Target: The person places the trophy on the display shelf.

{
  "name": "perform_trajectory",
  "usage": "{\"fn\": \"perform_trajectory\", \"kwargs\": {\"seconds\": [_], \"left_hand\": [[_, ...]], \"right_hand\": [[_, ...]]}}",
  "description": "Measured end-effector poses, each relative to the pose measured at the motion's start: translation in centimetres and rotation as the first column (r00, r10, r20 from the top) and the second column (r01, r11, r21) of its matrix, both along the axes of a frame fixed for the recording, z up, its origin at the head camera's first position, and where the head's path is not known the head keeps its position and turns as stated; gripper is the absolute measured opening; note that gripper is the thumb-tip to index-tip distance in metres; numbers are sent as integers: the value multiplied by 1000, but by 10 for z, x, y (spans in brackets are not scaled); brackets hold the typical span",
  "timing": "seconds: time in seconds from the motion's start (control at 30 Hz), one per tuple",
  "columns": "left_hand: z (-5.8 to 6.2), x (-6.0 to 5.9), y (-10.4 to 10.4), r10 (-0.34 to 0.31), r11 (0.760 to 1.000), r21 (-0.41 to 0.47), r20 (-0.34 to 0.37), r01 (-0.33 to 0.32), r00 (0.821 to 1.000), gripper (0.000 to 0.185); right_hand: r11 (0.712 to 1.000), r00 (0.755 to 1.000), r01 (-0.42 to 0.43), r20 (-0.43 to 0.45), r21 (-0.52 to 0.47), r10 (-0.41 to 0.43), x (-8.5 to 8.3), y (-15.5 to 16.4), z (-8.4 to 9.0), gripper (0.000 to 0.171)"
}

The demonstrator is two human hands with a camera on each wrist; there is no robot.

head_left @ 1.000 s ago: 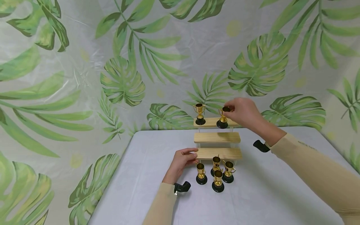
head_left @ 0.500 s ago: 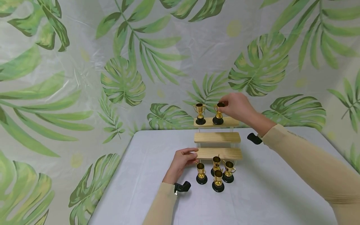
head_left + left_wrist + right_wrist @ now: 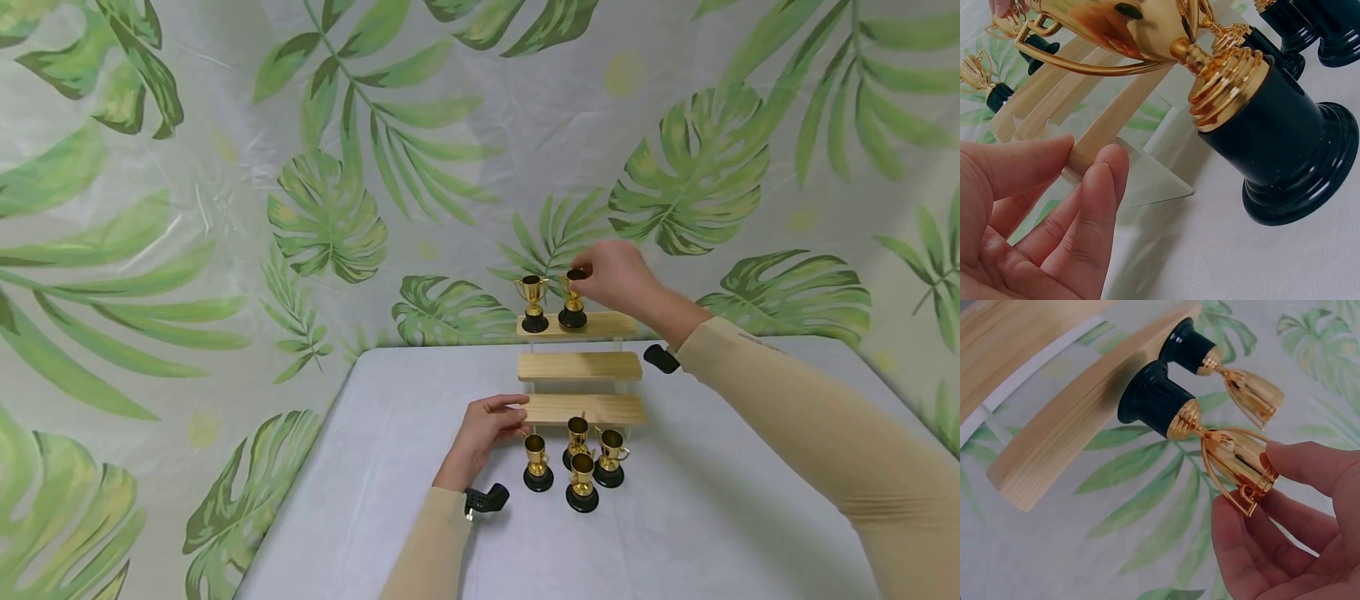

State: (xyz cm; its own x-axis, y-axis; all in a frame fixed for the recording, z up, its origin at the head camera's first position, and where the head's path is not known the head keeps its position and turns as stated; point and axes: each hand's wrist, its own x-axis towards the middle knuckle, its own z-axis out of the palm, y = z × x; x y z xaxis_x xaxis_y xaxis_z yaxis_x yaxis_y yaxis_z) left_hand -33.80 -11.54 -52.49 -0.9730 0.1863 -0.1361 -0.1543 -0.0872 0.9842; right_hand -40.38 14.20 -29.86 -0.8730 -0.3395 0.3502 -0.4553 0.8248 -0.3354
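Note:
My right hand (image 3: 622, 275) pinches the rim and handle side of a small gold trophy cup (image 3: 572, 312) with a black base. This cup stands upright on, or close over, the top step (image 3: 611, 323) of a three-tier wooden display stand. Just left of it on the same step is a matching trophy (image 3: 533, 292). In the right wrist view, thumb and fingers hold the gold bowl (image 3: 1241, 459). My left hand (image 3: 480, 433) pinches the left end of the lowest step (image 3: 588, 408) between thumb and fingers. A large trophy base (image 3: 1272, 137) fills the left wrist view's foreground.
Several trophies stand on the white-covered table before the stand, including a left one (image 3: 537, 458) near my left hand and a front one (image 3: 582, 483). The stand's side support (image 3: 1154, 175) is clear plastic. A leaf-printed sheet (image 3: 442, 167) hangs behind.
My right hand has carried its trophy leftward along the top step, closer to the other trophy there. The left hand has stayed at the lowest step's end.

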Motion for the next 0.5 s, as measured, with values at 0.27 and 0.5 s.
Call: {"fn": "perform_trajectory", "kwargs": {"seconds": [0.27, 0.5], "left_hand": [[0, -1, 1, 2, 1000, 3, -1, -2, 1000, 26], [-2, 0, 1, -7, 1000, 13, -10, 7, 1000, 29]], "right_hand": [[1000, 1000, -8, 0, -12, 8, -8, -3, -4, 29], [1000, 1000, -1, 17, -20, 1, -8, -5, -10, 26]]}}
